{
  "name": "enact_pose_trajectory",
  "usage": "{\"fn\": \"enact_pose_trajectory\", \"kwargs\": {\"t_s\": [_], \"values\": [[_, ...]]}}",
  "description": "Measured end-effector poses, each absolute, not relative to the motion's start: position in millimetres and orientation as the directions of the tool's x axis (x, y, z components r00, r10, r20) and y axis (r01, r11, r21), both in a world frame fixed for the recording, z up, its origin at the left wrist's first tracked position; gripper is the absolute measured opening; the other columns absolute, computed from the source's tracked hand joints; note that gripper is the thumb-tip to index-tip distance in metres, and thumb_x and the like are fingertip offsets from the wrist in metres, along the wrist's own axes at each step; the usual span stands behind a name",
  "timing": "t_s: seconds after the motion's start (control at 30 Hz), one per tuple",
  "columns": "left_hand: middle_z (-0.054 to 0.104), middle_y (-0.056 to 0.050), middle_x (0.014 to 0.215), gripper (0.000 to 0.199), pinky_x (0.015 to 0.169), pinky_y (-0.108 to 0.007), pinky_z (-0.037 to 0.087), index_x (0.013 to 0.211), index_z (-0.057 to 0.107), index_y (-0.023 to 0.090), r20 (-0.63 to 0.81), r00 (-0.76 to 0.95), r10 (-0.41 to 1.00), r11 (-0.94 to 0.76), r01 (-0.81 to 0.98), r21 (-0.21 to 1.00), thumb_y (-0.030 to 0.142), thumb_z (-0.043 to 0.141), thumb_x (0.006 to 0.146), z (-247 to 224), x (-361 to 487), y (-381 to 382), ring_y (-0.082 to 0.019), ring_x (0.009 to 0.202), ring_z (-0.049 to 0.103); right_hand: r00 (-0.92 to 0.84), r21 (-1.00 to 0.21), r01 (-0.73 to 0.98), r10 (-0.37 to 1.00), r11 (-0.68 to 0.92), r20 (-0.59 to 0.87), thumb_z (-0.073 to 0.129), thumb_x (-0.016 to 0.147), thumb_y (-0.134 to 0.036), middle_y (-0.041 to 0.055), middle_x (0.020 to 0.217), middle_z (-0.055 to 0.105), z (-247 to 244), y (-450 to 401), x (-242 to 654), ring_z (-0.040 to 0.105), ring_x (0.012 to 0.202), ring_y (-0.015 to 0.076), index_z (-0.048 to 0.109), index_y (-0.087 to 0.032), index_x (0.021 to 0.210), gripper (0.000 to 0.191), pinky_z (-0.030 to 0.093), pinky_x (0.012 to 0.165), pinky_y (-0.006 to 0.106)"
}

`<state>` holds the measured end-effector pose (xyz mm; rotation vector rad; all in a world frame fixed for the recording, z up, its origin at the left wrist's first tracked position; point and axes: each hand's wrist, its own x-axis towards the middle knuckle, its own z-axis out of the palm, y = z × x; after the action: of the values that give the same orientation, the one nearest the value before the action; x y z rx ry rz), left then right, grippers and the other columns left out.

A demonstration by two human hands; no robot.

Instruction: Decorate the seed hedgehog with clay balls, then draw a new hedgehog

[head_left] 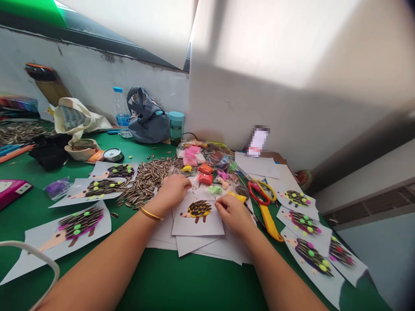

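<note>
A white sheet (181, 229) in front of me bears a hedgehog picture (199, 209) with dark sunflower seeds on a yellow clay body, and brown legs. My left hand (173, 190), a gold bangle on its wrist, is above the sheet's upper left, near the seed pile (152, 177); its fingers are closed together, and what they hold, if anything, is hidden. At the right edge of the hedgehog, my right hand (235, 211) has thumb and forefinger pinched; anything between them is too small to make out. Red clay packs (205, 178) and green clay (215, 190) lie just beyond.
Red-handled scissors (259, 193) and a yellow box cutter (270, 224) lie to the right. Finished-looking seed hedgehog sheets lie at left (32, 242) and right (333, 285). Along the wall stand a water bottle (121, 112), a grey-blue bag (149, 123), a teal-lidded cup (176, 129) and a phone (257, 140).
</note>
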<state>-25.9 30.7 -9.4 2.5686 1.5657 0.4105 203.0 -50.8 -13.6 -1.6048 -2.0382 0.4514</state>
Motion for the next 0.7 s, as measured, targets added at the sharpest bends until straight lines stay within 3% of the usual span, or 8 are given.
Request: {"fn": "enact_pose_trajectory", "kwargs": {"t_s": [0.13,0.37,0.47,0.57,0.7], "values": [[0.065,-0.007,0.103,0.032,0.084,-0.042,0.033,0.108,0.069,0.032,0.284,0.324,0.903,-0.365,0.925,0.107,0.021,0.046,0.088,-14.0,-32.9,36.2,-0.028,0.103,0.051,-0.174,-0.543,0.801,0.965,0.253,0.194,0.052,0.088,-0.024,0.0024,0.080,0.064,-13.4,-50.9,201.7,0.055,0.077,0.0168,0.065,-0.020,0.079,0.017,0.038,0.069,0.028],[0.064,-0.008,0.092,0.025,0.082,-0.044,0.030,0.081,0.071,0.025,0.309,0.349,0.885,-0.372,0.928,0.017,0.021,0.048,0.088,-17.6,-31.8,36.3,-0.027,0.098,0.049,-0.181,-0.553,0.791,0.963,0.263,0.199,0.052,0.088,-0.025,0.0028,0.080,0.064,-13.1,-51.4,200.3,0.055,0.077,0.0170,0.065,-0.020,0.079,0.017,0.039,0.069,0.028],[0.064,-0.009,0.091,0.024,0.083,-0.044,0.031,0.080,0.069,0.022,0.326,0.351,0.878,-0.376,0.926,0.015,0.021,0.046,0.089,-17.4,-31.0,35.7,-0.027,0.098,0.051,-0.181,-0.551,0.791,0.962,0.266,0.204,0.052,0.088,-0.025,0.0028,0.079,0.064,-13.1,-51.6,200.4,0.055,0.076,0.0172,0.065,-0.020,0.079,0.017,0.039,0.069,0.028],[0.067,-0.009,0.091,0.023,0.084,-0.042,0.035,0.085,0.067,0.020,0.337,0.306,0.891,-0.359,0.927,0.107,0.021,0.045,0.090,-15.5,-29.3,36.4,-0.026,0.096,0.055,-0.170,-0.562,0.781,0.958,0.273,0.229,0.052,0.088,-0.024,0.0025,0.080,0.064,-13.4,-52.0,201.2,0.055,0.078,0.0175,0.065,-0.021,0.080,0.016,0.040,0.070,0.029],[0.069,-0.006,0.101,0.024,0.086,-0.037,0.042,0.099,0.066,0.022,0.321,0.246,0.915,-0.382,0.787,0.484,0.025,0.045,0.089,-10.5,-23.5,36.2,-0.023,0.096,0.060,-0.147,-0.588,0.753,0.947,0.294,0.285,0.053,0.088,-0.023,0.0022,0.081,0.064,-12.6,-53.4,201.5,0.056,0.079,0.0175,0.064,-0.021,0.080,0.014,0.040,0.072,0.029]]}}
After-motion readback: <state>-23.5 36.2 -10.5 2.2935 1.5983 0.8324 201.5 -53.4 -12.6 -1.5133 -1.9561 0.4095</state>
